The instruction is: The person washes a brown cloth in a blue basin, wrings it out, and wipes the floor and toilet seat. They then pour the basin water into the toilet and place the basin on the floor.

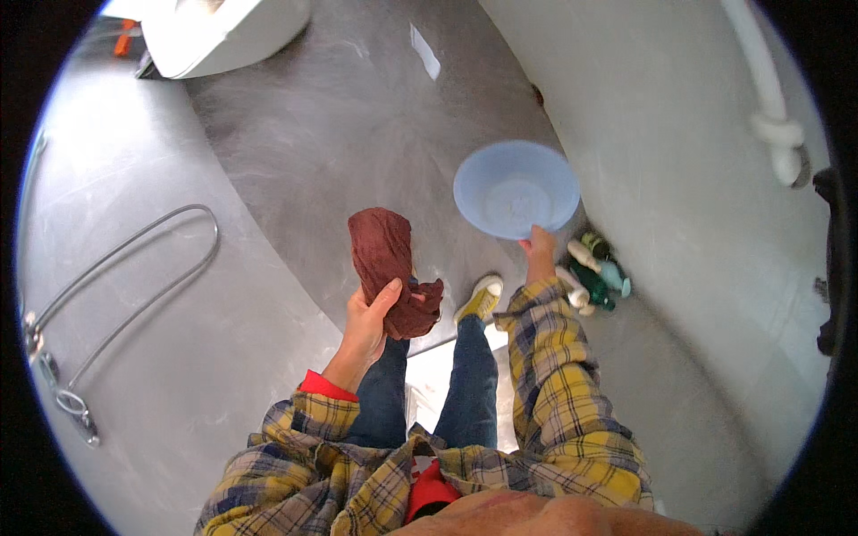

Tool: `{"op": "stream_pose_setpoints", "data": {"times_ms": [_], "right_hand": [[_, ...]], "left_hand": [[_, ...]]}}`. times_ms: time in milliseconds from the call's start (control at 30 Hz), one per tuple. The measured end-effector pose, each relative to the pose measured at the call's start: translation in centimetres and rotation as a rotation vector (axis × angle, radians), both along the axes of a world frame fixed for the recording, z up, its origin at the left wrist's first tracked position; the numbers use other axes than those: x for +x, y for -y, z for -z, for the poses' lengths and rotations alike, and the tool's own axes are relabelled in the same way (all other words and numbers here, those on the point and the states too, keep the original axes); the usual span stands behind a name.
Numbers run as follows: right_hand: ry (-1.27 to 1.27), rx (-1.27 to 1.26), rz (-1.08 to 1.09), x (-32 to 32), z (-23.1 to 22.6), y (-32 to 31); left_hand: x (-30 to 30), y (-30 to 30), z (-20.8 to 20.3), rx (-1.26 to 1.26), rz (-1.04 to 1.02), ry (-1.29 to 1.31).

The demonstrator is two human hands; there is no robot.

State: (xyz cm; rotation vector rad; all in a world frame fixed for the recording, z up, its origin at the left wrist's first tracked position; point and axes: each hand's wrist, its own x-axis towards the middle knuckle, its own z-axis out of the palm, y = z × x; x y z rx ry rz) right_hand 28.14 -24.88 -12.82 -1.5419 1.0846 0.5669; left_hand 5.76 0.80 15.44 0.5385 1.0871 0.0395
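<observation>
A bunched brown cloth (382, 250) is gripped in my left hand (368, 317), the thumb lying across it and a loose fold hanging to the right. Out to the right, my right hand (538, 243) pinches the near rim of a light blue plastic basin (517, 189). The basin's inside faces up toward me and shows no cloth in it. Basin and cloth are apart from each other. Most fingers of both hands are hidden behind what they hold.
Several bottles (594, 272) cluster on the floor by the right wall. A white toilet (223, 36) stands at the far left. Along the left wall hangs a looped metal shower hose (210, 237). A white pipe (769, 98) runs down the right wall. My yellow shoe (483, 299) is on the grey floor.
</observation>
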Motion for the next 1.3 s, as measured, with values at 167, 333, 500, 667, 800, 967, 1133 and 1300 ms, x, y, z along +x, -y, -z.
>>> {"op": "stream_pose_setpoints", "data": {"times_ms": [167,333,500,667,800,967,1133,1300], "right_hand": [[0.102,0.032,-0.004,-1.0,4.5,2.8],[-0.018,-0.482,-0.752,-1.2,7.3,6.8],[0.351,-0.168,-0.357,-0.3,-4.4,6.4],[0.723,0.066,-0.156,6.6,-24.3,3.2],[1.134,-0.063,-0.182,10.4,-39.5,3.2],[1.449,-0.33,-0.217,14.8,-51.4,2.0],[1.29,-0.864,-0.829,17.9,-54.5,0.6],[1.25,-0.954,-0.935,18.0,-55.2,1.2]], "left_hand": [[-0.5,3.3,1.7,-0.044,-0.012,-0.009],[0.4,4.8,1.6,-0.028,0.08,-0.033],[1.9,4.8,-1.7,-0.024,-0.004,0.026],[3.4,4.6,-5.1,-0.041,-0.043,0.132],[4.1,4.9,-8.3,-0.02,-0.05,0.15],[6.6,4.9,-12.3,0.024,-0.046,0.102],[6.4,3.0,-14.9,0.141,-0.042,0.122],[3.3,-0.3,-16.0,0.223,-0.146,0.126]]}}
